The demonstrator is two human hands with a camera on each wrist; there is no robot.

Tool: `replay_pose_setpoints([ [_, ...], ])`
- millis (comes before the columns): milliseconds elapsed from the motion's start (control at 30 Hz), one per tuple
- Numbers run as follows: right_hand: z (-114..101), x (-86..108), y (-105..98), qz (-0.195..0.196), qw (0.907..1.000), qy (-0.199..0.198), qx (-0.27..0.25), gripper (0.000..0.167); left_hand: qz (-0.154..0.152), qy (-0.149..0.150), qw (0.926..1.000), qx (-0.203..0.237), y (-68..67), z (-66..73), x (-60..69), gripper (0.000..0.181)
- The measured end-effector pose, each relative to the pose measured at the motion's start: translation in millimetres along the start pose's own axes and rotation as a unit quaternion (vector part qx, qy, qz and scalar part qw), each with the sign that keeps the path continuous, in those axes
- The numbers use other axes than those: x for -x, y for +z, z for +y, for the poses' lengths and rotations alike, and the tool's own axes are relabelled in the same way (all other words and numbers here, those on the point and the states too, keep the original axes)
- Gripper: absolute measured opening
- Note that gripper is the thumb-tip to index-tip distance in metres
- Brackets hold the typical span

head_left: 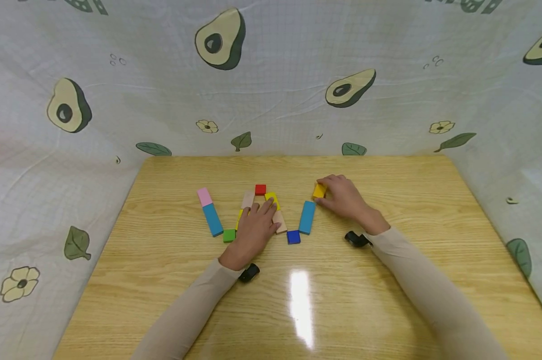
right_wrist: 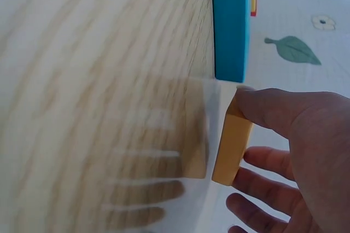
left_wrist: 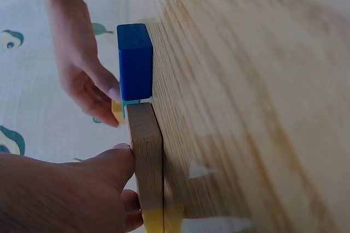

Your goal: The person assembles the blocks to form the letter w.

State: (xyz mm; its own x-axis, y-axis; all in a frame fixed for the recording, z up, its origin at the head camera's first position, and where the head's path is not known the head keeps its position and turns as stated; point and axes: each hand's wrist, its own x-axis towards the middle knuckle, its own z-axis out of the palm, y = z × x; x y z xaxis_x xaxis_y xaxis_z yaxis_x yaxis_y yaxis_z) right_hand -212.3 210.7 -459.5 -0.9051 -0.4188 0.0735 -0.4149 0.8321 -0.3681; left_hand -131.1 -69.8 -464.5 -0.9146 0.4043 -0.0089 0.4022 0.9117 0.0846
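In the head view my right hand (head_left: 343, 197) pinches an orange block (head_left: 319, 191) by its ends, beyond the far end of a light-blue block (head_left: 307, 217). The right wrist view shows the orange block (right_wrist: 232, 143) slightly above the tabletop, between thumb and fingers. My left hand (head_left: 255, 230) rests over the middle blocks with its fingers spread. Its fingertips touch a yellow block (head_left: 272, 200) and its thumb lies against a plain wooden block (head_left: 279, 223). Partly under this hand are another yellow block (head_left: 239, 218) and a second plain wooden block (head_left: 248, 199).
A red block (head_left: 260, 189) tops the middle. A green block (head_left: 229, 235) and a dark-blue block (head_left: 293, 237) sit at the lower bends. Further left, a pink block (head_left: 204, 196) meets another light-blue block (head_left: 213, 220). Behind the wooden table (head_left: 163, 300) hangs an avocado-patterned cloth (head_left: 280, 120).
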Motion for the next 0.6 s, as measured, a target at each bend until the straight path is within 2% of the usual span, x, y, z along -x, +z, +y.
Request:
replay_pose_setpoints([
  [400, -5.6, -10.3, 4.2, -0.013, 0.9999, -0.002, 0.004, 0.057, 0.006, 0.005, 1.0000, 0.004, -0.2, -0.4, -0.2, 0.055],
  [600, -6.7, -10.4, 5.6, -0.010, 0.9998, -0.014, -0.005, 0.051, 0.014, 0.008, 0.9999, 0.005, 1.1, -0.8, 0.1, 0.055],
])
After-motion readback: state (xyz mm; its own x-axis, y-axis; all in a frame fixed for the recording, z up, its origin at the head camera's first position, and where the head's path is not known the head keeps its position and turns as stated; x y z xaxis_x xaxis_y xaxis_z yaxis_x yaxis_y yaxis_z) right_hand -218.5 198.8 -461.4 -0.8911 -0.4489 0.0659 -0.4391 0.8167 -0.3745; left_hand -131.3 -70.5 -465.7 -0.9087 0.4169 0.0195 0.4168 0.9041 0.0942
